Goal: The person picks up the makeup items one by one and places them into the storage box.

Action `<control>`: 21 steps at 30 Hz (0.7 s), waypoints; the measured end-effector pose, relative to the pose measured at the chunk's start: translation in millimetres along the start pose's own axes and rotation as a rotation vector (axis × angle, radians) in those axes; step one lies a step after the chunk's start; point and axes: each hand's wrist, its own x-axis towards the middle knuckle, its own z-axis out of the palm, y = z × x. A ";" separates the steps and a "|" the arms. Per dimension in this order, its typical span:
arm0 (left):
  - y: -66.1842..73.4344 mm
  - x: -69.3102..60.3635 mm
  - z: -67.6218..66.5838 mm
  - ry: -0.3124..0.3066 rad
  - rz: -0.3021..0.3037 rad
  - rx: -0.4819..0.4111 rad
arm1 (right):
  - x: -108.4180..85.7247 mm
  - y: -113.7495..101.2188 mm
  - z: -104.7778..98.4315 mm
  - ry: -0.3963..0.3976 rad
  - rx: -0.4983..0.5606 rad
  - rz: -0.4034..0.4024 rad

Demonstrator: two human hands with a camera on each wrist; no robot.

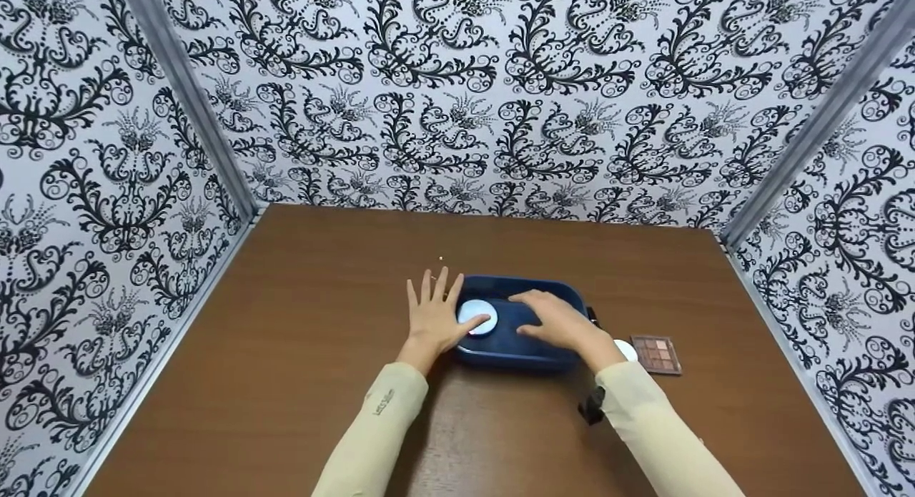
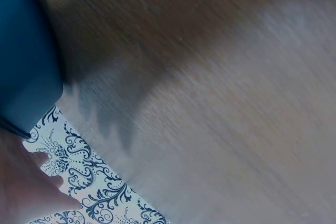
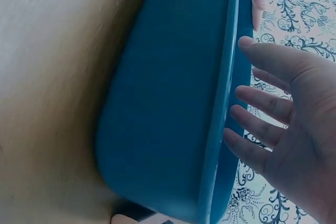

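Left hand (image 1: pixel 434 325), released, spreads at blue tub's (image 1: pixel 511 338) left rim, thumb overlying white disc (image 1: pixel 473 311) inside; right hand (image 1: pixel 563 325), released, hovers over tub's right part.

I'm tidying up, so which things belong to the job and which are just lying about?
In the job, seemingly: blue tub, white round item inside it.
Just lying about, apparently: makeup palette; partly hidden white item; dark item beside the tub.

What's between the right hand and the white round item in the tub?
Between right hand and white round item, only bare floor of the blue tub shows, in the head view.
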 end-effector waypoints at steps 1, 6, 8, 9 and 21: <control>-0.1 0.4 0.7 0.005 0.002 -0.002 | -2.1 0.8 0.0 0.006 0.002 0.001; 1.2 -0.6 -0.6 0.015 -0.001 -0.015 | -12.7 5.2 1.3 0.045 0.008 -0.012; 1.4 -1.7 -1.0 0.026 -0.001 -0.026 | -17.3 6.9 1.7 0.065 0.004 -0.012; 1.3 -2.3 -1.2 0.032 -0.001 -0.029 | -19.5 8.0 1.9 0.078 -0.001 -0.012; 0.3 -3.2 -2.1 0.045 0.002 -0.048 | -54.5 27.6 3.2 0.208 -0.021 0.050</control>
